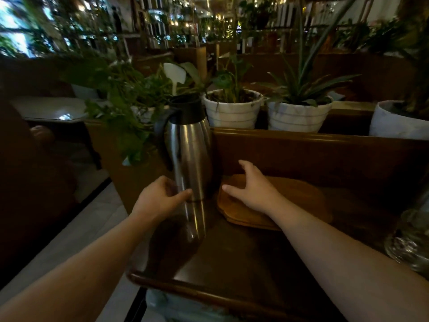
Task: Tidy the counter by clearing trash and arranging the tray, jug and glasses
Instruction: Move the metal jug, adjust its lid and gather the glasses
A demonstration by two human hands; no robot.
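Note:
A steel jug (189, 145) with a black lid and handle stands upright at the back left of the dark wooden counter (243, 259). My left hand (160, 197) curls around its base, thumb against the metal. Right of the jug lies a wooden tray (299, 194). My right hand (251, 187) rests spread on the tray's left end, fingers apart, beside the jug. A clear glass (412, 240) stands at the counter's right edge, partly cut off by the frame.
Behind the counter's raised back board (325, 147) stand white plant pots (233, 109) (299, 113) (397, 122). Leafy plants (123, 108) overhang the left side near the jug. A pale table (51, 110) and tiled floor (76, 228) lie to the left.

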